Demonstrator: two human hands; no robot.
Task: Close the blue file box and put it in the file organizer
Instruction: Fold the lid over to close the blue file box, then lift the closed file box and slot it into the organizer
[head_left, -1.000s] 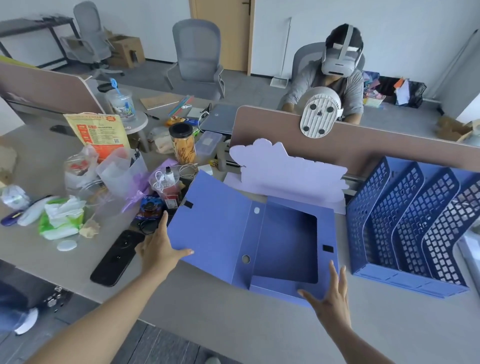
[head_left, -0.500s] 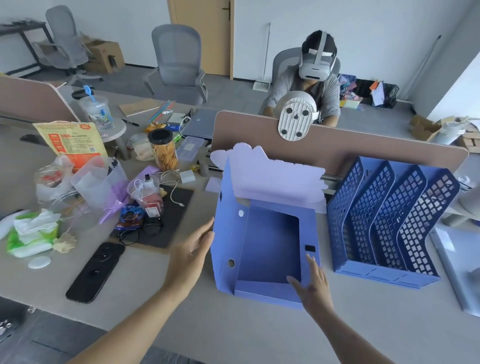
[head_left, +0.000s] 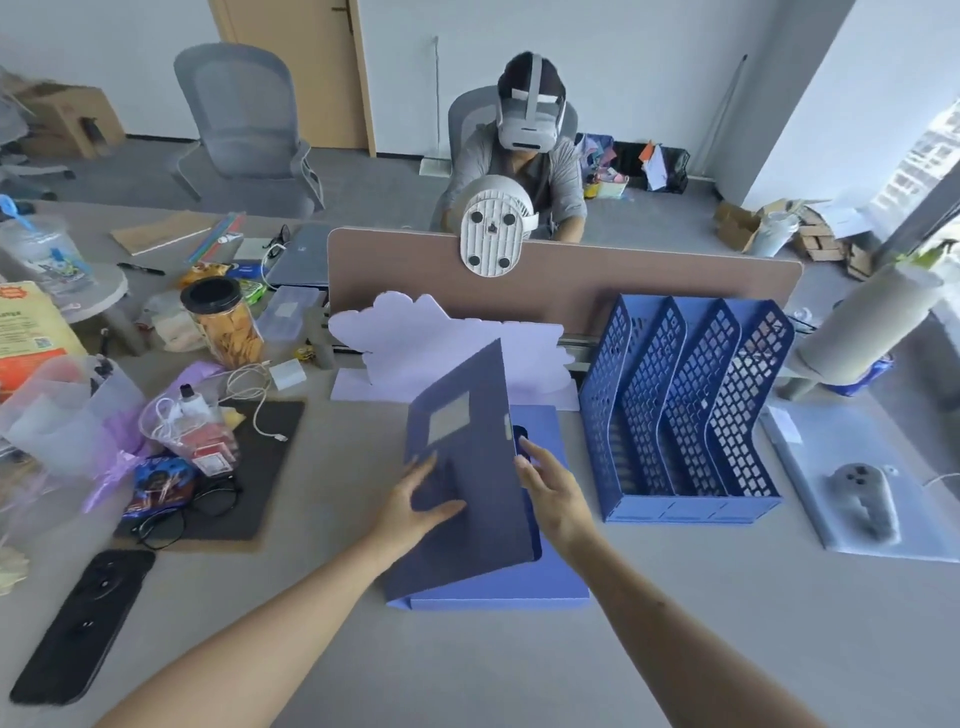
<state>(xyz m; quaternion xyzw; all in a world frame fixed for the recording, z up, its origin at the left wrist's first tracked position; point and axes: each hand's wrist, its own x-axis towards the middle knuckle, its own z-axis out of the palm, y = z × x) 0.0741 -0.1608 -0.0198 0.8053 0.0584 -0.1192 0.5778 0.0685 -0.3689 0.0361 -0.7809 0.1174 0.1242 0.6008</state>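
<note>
My left hand (head_left: 415, 506) lies flat w/ fingers spread on the outer face of the blue file box (head_left: 470, 499) lid, a thin, matte, stiff sheet w/ a pale rectangular label window, tilted partway over the box's shallow tray. My right hand (head_left: 553, 488) is open, fingers loosely extended at the lid's free edge and gripping nothing; whether they touch it I can't tell. The box sits on the smooth grey worktop (head_left: 519, 670), just left of the file organizer (head_left: 680, 410), a blue plastic rack of four perforated, angled dividers, all slots vacant. A lilac cloud-shaped card (head_left: 441, 332) stands just behind the box, against a brown partition (head_left: 623, 280). Left side: a black mat (head_left: 260, 467), glasses (head_left: 182, 514), a snack jar (head_left: 226, 322), plastic bags. Beyond, an office rm w/ grey carpet, a mesh chair (head_left: 244, 119), and a seated person in a white headset (head_left: 527, 114).
</note>
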